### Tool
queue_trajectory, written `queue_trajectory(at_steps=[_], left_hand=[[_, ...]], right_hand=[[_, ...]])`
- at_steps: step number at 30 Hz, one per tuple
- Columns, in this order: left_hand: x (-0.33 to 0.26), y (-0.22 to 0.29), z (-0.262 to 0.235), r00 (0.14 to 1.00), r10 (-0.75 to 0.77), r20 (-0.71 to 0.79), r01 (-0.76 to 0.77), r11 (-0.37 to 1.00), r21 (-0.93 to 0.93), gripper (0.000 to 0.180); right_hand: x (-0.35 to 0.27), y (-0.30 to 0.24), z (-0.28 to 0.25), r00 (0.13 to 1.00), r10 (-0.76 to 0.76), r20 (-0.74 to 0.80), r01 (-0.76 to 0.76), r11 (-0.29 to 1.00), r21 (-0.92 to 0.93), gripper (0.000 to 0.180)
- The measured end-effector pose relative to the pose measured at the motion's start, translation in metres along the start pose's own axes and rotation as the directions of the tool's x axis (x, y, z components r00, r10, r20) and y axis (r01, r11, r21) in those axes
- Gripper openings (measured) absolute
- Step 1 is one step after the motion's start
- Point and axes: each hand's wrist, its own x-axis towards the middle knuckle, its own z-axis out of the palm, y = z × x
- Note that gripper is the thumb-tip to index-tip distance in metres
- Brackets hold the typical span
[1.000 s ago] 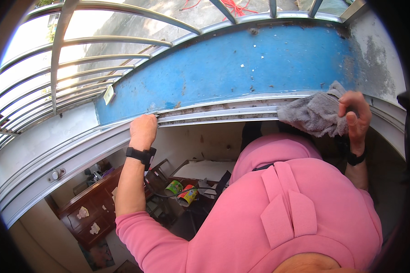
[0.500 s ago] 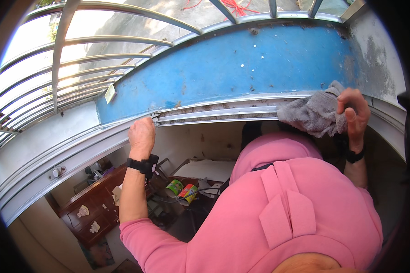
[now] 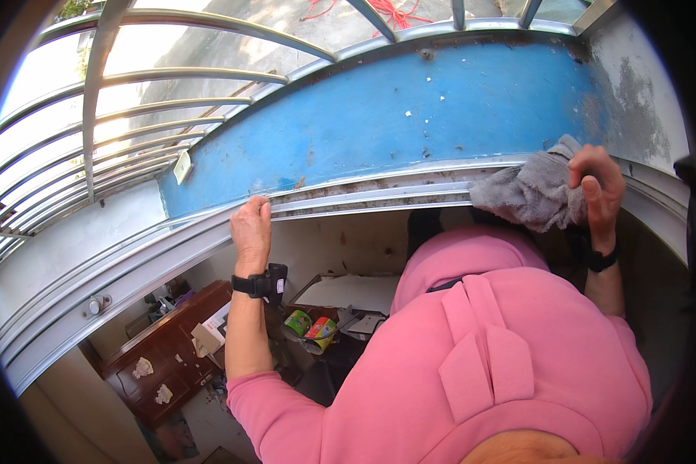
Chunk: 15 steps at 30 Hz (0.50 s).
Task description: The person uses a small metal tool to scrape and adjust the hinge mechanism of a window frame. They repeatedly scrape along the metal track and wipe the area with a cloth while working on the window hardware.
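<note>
Two hands at a metal window track, with a grey cloth beside the right one

The left hand (image 3: 250,232), left of centre, is curled into a loose fist against the inner edge of the silver window track (image 3: 379,197). Its fingertips are hidden, so whether it has hold of anything cannot be told. A black wristband (image 3: 263,284) sits below it. The right hand (image 3: 605,185), at right, is partly curled, with a gap between thumb and forefinger. The grey cloth (image 3: 530,189) lies rumpled across the right part of the track, against this hand; whether the fingers pinch it is unclear.

The track crosses the middle of the frame, dark specks in its grooves. Judging by those narrow grooves, a folded edge of cloth should seat better than the whole loose bunch, pressed by a fingertip with a firm grip behind it. The left knuckles are best kept off the rails' thin edges.

Beyond the track spreads a speckled blue ledge (image 3: 348,131), then metal bars (image 3: 93,116) at upper left. The person's pink top (image 3: 564,332) fills the lower right. At lower centre, inside the room, are a green container (image 3: 297,323) and a red-and-yellow container (image 3: 320,332); reddish-brown wooden furniture (image 3: 170,340) stands at lower left.
</note>
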Motion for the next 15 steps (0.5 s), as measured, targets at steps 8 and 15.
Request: queue_trajectory(at_steps=[8, 15], left_hand=[[0.004, -0.009, 0.012, 0.995, -0.057, 0.087, 0.034, 0.968, 0.248, 0.018], [-0.003, -0.018, -0.009, 0.989, -0.149, -0.001, 0.149, 0.989, 0.006, 0.009]], right_hand=[[-0.002, 0.001, 0.004, 1.000, 0.013, -0.012, -0.013, 1.000, 0.002, 0.045], [0.001, 0.004, 0.006, 0.999, 0.012, -0.029, -0.012, 1.000, 0.019, 0.043]])
